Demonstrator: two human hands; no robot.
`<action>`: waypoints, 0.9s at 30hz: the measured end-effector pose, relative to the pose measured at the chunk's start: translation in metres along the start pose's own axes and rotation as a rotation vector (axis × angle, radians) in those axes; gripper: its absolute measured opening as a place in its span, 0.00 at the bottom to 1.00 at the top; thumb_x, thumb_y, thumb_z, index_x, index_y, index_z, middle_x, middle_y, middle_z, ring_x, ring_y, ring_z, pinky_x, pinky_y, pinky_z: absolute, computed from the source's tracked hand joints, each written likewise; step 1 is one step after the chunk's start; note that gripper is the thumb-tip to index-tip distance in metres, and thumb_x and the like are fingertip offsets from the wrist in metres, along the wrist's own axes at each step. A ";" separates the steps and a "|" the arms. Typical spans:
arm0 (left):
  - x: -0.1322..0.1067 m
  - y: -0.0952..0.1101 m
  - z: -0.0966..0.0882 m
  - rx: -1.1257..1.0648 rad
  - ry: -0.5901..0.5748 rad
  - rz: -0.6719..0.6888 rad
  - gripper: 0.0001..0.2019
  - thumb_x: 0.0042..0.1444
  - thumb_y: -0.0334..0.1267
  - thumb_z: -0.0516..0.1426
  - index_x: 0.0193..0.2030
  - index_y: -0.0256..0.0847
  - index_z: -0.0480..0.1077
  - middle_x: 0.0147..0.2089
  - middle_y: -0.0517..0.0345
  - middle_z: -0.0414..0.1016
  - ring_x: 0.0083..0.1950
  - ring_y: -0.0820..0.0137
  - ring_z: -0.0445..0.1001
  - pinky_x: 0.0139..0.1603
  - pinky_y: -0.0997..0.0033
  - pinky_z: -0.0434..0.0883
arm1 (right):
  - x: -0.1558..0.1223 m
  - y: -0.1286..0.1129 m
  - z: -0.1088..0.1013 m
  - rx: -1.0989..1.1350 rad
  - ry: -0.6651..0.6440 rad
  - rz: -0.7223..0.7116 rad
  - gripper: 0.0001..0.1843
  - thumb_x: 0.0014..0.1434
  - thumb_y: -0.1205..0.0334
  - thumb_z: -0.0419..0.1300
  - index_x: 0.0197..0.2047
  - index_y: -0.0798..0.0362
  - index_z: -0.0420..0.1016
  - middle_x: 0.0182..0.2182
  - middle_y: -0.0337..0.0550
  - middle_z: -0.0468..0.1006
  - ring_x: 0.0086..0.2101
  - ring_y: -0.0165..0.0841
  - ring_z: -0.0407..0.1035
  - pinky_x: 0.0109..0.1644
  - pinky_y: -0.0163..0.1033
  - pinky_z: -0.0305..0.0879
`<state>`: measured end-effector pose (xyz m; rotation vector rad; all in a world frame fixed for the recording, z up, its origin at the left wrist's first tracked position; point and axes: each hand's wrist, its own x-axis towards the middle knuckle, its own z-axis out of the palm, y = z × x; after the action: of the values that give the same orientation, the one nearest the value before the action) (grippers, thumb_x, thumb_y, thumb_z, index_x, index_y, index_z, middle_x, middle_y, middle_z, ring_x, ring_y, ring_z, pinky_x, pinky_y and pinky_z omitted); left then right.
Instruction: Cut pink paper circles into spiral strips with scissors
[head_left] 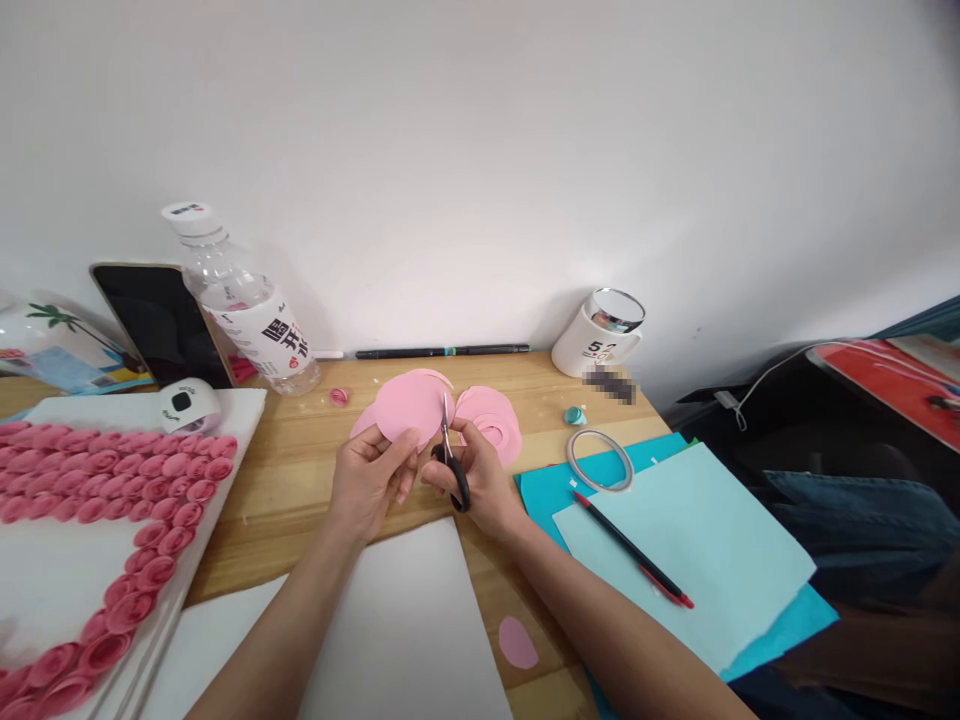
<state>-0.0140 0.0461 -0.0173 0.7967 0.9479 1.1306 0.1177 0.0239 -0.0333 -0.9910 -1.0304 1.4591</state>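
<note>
Pinched in my left hand (pixel 375 480) is a round pink paper disc (pixel 407 405), held up over the wooden table. My right hand (pixel 480 480) has its fingers in the black handles of a pair of scissors (pixel 450 465). The blades point away from me and lie at the right edge of the disc. A thin strip of paper curls along the disc's upper right rim. Behind my right hand rest more pink paper pieces (pixel 495 420), cut in rounds. A small pink paper scrap (pixel 517 642) lies near my right forearm.
At left, a white board (pixel 67 570) carries rows of pink paper roses. Behind it stand a water bottle (pixel 255 310) and a phone (pixel 154 320). A mug (pixel 592 335) stands back right, near a tape roll (pixel 600 460), blue paper sheets (pixel 705 540) and a pen (pixel 630 550).
</note>
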 end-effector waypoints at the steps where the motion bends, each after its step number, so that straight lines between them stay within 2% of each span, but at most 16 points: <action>1: 0.000 0.000 0.000 0.002 0.001 0.003 0.15 0.41 0.42 0.66 0.20 0.35 0.67 0.14 0.66 0.66 0.09 0.83 0.58 0.08 0.82 0.54 | 0.000 0.000 0.000 0.000 0.001 0.007 0.31 0.41 0.53 0.71 0.44 0.50 0.60 0.22 0.29 0.67 0.19 0.24 0.59 0.23 0.29 0.53; 7: 0.003 -0.002 -0.001 -0.003 0.007 0.043 0.15 0.44 0.42 0.65 0.20 0.35 0.65 0.16 0.66 0.67 0.10 0.83 0.59 0.09 0.83 0.54 | 0.000 0.002 -0.002 -0.028 -0.008 0.043 0.30 0.44 0.52 0.69 0.44 0.50 0.58 0.18 0.26 0.67 0.17 0.23 0.57 0.21 0.29 0.52; 12: 0.002 -0.001 -0.001 -0.026 0.000 0.058 0.13 0.47 0.43 0.63 0.25 0.37 0.65 0.17 0.67 0.69 0.10 0.82 0.60 0.09 0.83 0.55 | -0.002 0.003 -0.001 -0.048 -0.012 0.055 0.29 0.46 0.51 0.67 0.44 0.50 0.58 0.16 0.26 0.67 0.16 0.23 0.56 0.20 0.29 0.51; 15: 0.001 0.000 -0.001 -0.026 0.012 0.046 0.14 0.44 0.43 0.65 0.25 0.37 0.66 0.17 0.67 0.69 0.10 0.81 0.60 0.08 0.82 0.56 | -0.003 0.002 0.000 -0.037 -0.019 0.069 0.30 0.44 0.52 0.69 0.44 0.51 0.58 0.16 0.26 0.68 0.16 0.23 0.56 0.20 0.29 0.51; 19: 0.000 -0.001 0.001 0.016 0.063 -0.010 0.16 0.38 0.42 0.67 0.20 0.36 0.66 0.16 0.65 0.68 0.10 0.82 0.59 0.08 0.83 0.54 | -0.003 0.004 0.002 -0.011 -0.039 0.093 0.32 0.41 0.53 0.72 0.44 0.51 0.58 0.18 0.28 0.69 0.17 0.24 0.59 0.20 0.29 0.51; 24: 0.000 0.000 0.004 0.091 0.049 -0.061 0.14 0.35 0.41 0.67 0.19 0.34 0.69 0.12 0.65 0.65 0.09 0.83 0.56 0.07 0.83 0.51 | -0.001 0.003 0.002 0.049 -0.063 0.011 0.32 0.41 0.53 0.72 0.44 0.50 0.59 0.22 0.32 0.73 0.22 0.28 0.66 0.29 0.35 0.62; 27: -0.001 0.002 0.005 0.114 0.036 -0.069 0.14 0.34 0.41 0.67 0.19 0.33 0.70 0.12 0.64 0.65 0.09 0.83 0.55 0.07 0.82 0.50 | 0.000 0.001 0.002 0.072 -0.084 -0.027 0.32 0.43 0.52 0.71 0.45 0.49 0.58 0.25 0.35 0.74 0.26 0.31 0.69 0.33 0.37 0.64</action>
<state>-0.0102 0.0453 -0.0134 0.8312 1.0700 1.0411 0.1159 0.0235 -0.0341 -0.8675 -1.0402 1.5158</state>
